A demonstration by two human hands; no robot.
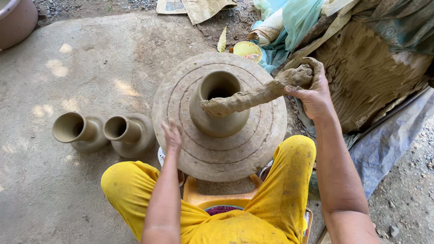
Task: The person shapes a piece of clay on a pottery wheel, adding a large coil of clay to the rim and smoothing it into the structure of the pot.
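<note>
1. Two finished clay vases (104, 132) stand on the concrete floor (68, 58) at the left of the frame, touching side by side, mouths flared and tilted toward the left. A pinkish tub (16, 20) sits in the upper left corner.
2. Left hand (172, 137), lower centre-left: flat on the near-left edge of the round wheel disc (253, 149), fingers together and stretched, gripping nothing.
3. Centre: the wheel disc carries an unfinished clay vessel (219, 119) with an open round mouth. It is upright at the middle of the disc. Concentric ridges mark the disc.
4. Clay coil (253, 96): a thick rough rope of wet clay, its left end resting on the near rim of the vessel, its right end in the right hand. It spans the gap unsupported.
5. Right hand (312, 90), upper right of centre: fingers clamped around the thick end of the coil.
6. Handling judgement: the coil looks soft, sticky and fairly heavy. It would likely sag or tear if held only at one end, so support along its length is safer. The vessel wall looks damp and easily dented.
7. Right of frame: a clay heap (361, 77) under plastic sheeting (389, 144). A small yellow bowl (247, 49) lies above the disc.
</note>
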